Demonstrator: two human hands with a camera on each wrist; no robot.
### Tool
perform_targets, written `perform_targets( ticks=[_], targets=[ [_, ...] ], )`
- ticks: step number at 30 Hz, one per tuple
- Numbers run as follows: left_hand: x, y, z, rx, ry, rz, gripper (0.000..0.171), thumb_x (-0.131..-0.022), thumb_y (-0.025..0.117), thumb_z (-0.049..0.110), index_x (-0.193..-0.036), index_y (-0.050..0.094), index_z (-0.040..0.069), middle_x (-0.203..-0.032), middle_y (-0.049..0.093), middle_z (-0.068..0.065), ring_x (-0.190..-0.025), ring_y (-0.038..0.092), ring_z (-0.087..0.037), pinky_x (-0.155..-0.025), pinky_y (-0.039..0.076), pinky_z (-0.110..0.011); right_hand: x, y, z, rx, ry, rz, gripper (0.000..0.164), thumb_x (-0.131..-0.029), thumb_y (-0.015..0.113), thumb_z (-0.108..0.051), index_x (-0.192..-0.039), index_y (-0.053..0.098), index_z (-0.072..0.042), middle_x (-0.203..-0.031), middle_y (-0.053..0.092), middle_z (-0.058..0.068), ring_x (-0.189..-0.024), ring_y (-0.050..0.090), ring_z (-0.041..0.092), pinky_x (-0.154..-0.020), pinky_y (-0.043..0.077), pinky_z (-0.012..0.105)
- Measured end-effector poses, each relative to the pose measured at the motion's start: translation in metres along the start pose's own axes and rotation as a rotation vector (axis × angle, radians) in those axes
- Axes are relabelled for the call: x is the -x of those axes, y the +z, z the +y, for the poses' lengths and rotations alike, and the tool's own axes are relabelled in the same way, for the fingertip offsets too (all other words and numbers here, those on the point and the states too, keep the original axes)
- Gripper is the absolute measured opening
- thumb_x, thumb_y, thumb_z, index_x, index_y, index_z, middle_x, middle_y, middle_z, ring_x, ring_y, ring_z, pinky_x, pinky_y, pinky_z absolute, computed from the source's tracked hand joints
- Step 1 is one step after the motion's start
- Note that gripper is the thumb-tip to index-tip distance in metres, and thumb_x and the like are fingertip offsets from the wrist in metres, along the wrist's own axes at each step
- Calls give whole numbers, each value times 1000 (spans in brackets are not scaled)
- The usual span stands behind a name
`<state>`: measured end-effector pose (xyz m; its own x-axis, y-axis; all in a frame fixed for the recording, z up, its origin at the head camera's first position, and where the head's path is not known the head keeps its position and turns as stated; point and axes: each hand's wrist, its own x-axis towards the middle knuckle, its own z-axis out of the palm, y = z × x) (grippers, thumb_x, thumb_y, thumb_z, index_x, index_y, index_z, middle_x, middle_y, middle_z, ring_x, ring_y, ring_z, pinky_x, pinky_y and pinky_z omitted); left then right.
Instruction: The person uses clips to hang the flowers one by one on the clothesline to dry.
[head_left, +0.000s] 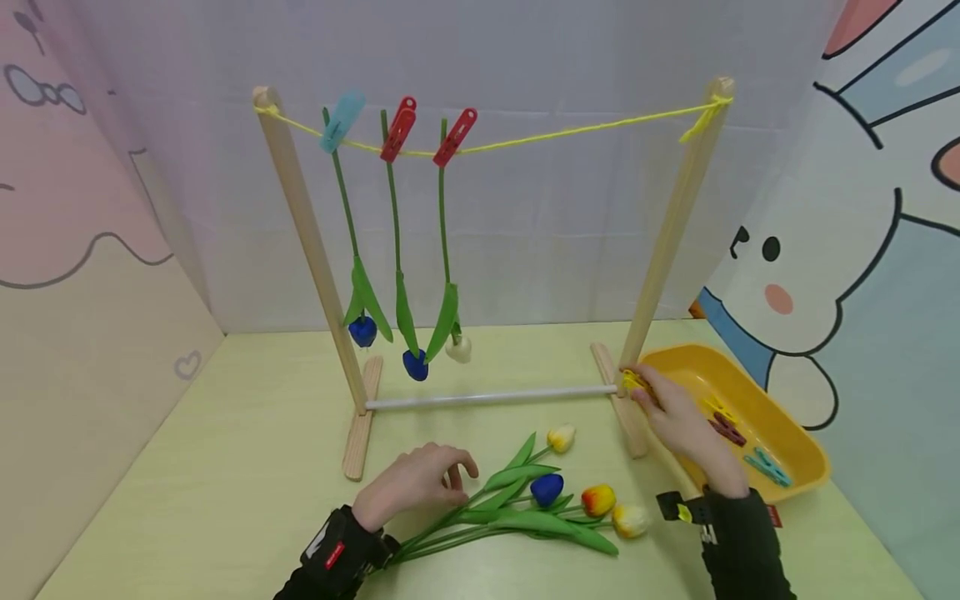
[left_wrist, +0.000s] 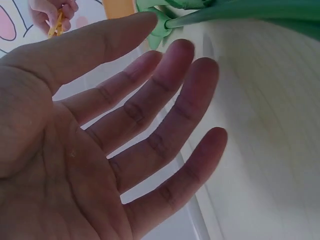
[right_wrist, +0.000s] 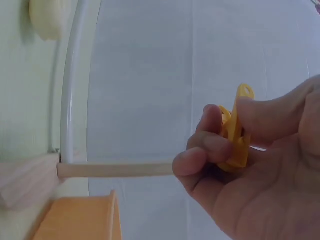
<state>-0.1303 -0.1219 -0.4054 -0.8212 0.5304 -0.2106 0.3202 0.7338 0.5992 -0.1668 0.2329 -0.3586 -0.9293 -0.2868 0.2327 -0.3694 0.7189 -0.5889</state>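
My right hand (head_left: 678,421) pinches a yellow clothespin (right_wrist: 237,135) between thumb and fingers, beside the rack's right post. Over the stems of the loose tulips (head_left: 517,521) hovers my left hand (head_left: 420,483), its fingers loosely bent and holding nothing. These tulips lie on the table with blue, orange-yellow and pale yellow heads pointing right. On the yellow string (head_left: 570,133), three tulips hang head down: a blue one (head_left: 363,331) by a light blue clothespin (head_left: 342,122), another blue one (head_left: 416,365) and a white one (head_left: 458,349) by red clothespins (head_left: 398,129).
A yellow tray (head_left: 813,462) at the right contains yellow, dark red and teal clothespins (head_left: 767,467). Wooden posts (head_left: 307,242) on flat feet carry the string, with a white bar (head_left: 487,397) joining them low down. Cartoon-printed panels flank the table.
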Motion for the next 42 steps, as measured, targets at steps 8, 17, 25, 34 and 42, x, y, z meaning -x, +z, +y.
perform_targets(
  ticks=[8,17,25,34,42],
  targets=[
    [-2,0,3,31,-37,-53,24,-86,78,12,-109,70,15,-82,67,4,-78,60,-12,-68,46,-33,-14,14,-18,-129,2,-132,34,-106,46,-6,-138,46,5,-100,62,19,-81,52,21,-73,45,35],
    [-5,1,-2,119,-30,-55,25,-84,77,4,-107,68,11,-78,69,-1,-73,59,-12,-64,45,-26,-17,24,-14,-186,24,-148,35,-108,46,-22,-132,51,2,-105,64,18,-87,55,23,-73,46,30],
    [-8,3,-6,136,-53,-67,24,-84,77,6,-106,68,12,-79,68,1,-85,56,-16,-70,43,-28,-18,28,-13,-197,41,-71,35,-107,51,-27,-126,58,1,-108,68,17,-90,57,23,-76,49,28],
    [-9,4,-6,120,-27,-67,22,-85,76,5,-104,67,13,-79,68,2,-83,56,-14,-69,43,-27,-15,27,-14,-233,37,128,29,-102,59,-17,-127,65,-1,-121,70,22,-106,62,24,-91,48,30],
    [-9,2,-10,98,45,-92,18,-91,66,1,-106,66,11,-80,65,0,-70,54,-6,-69,44,-24,-14,23,-9,-322,-27,288,22,-101,60,-8,-120,67,1,-81,60,-8,-71,46,6,-63,37,22]
  ],
)
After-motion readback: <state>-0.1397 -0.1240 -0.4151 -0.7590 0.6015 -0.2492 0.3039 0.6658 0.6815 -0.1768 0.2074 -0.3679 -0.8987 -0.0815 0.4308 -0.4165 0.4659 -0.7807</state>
